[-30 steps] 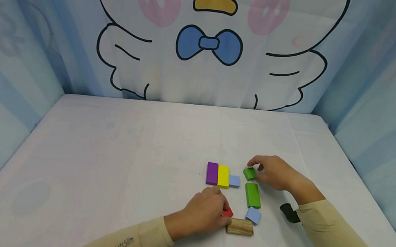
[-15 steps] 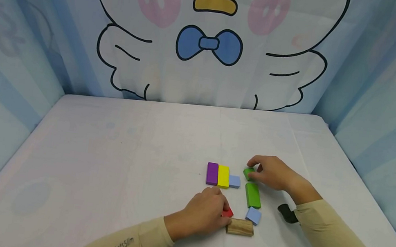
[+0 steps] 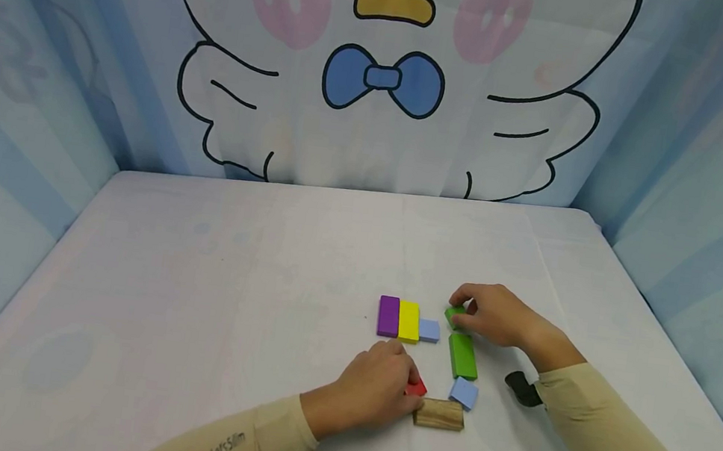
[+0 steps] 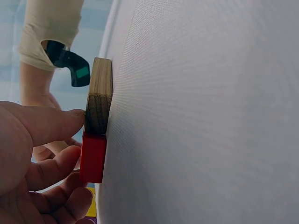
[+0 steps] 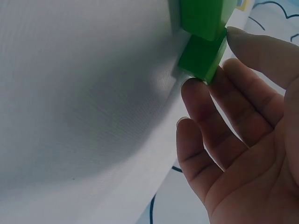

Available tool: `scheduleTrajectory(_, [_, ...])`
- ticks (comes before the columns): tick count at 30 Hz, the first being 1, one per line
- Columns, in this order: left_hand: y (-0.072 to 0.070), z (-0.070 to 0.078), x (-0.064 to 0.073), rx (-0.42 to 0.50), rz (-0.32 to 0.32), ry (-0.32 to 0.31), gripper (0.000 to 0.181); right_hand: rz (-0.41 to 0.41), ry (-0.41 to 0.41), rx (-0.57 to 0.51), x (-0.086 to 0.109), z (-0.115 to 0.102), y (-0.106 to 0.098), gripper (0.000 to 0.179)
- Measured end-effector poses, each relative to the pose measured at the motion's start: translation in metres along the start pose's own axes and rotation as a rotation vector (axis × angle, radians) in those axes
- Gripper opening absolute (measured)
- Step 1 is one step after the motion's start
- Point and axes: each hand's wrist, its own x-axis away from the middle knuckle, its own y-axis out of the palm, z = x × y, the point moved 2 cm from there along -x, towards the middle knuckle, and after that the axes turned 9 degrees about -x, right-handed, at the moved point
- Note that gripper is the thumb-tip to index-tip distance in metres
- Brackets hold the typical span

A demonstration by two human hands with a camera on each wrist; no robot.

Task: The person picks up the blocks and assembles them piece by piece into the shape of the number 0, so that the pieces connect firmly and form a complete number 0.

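My left hand (image 3: 408,383) lies on the white table (image 3: 226,277), its fingers curled round a red block (image 3: 416,389), also the red block (image 4: 92,156) in the left wrist view. Its thumb touches the wooden block (image 3: 439,413) that butts against the red one, seen end-on as the wooden block (image 4: 99,95). My right hand (image 3: 463,311) pinches a small green block (image 3: 454,313) between thumb and fingers. That small green block (image 5: 202,58) sits at the far end of a long green block (image 3: 463,355), corner to corner with it.
Purple (image 3: 388,316), yellow (image 3: 408,321) and small light-blue (image 3: 429,330) blocks lie side by side in a row. Another light-blue block (image 3: 463,393) lies between the long green and wooden ones. Cloth walls (image 3: 24,101) enclose the table on three sides.
My right hand's fingers have drawn a little further over the small green block, which has edged slightly left. The left hand and the other blocks have not moved.
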Motion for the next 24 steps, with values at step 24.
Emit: scheduleTrajectory(24, [-0.0008, 0.0001, 0.0007, 0.002, 0.007, 0.005, 0.026, -0.005, -0.002, -0.012, 0.0016, 0.0012, 0.002, 0.025])
